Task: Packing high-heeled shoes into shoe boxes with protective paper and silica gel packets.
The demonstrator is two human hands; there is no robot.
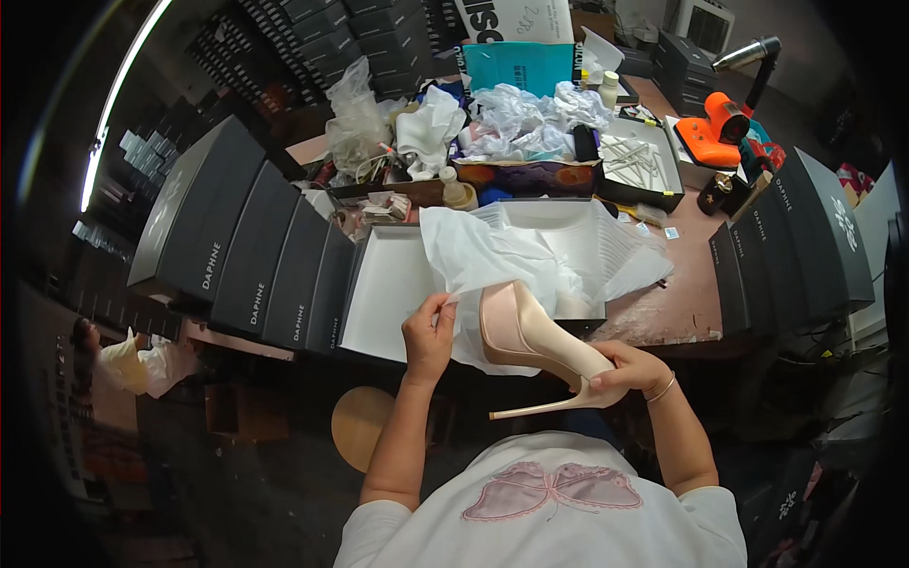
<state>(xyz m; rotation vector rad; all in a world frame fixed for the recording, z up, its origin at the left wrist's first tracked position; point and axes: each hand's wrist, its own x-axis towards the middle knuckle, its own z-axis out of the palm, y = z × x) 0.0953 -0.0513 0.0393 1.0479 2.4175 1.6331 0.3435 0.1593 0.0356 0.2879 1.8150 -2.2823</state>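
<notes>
My right hand is closed round the heel end of a pale beige high-heeled shoe. The shoe lies on its side in the air, toe toward the far left, its thin heel pointing left. Between the thumb and fingers of my left hand is pinched the edge of white tissue paper, just left of the shoe's toe. That paper spreads over an open shoebox behind the shoe. White wrapping inside the box covers part of its contents, which I cannot make out.
Dark shoeboxes stand in rows at the left and right. A white-lined box lid lies left of the open box. Behind are crumpled paper, a tray of white sticks and an orange tool. A round stool is below.
</notes>
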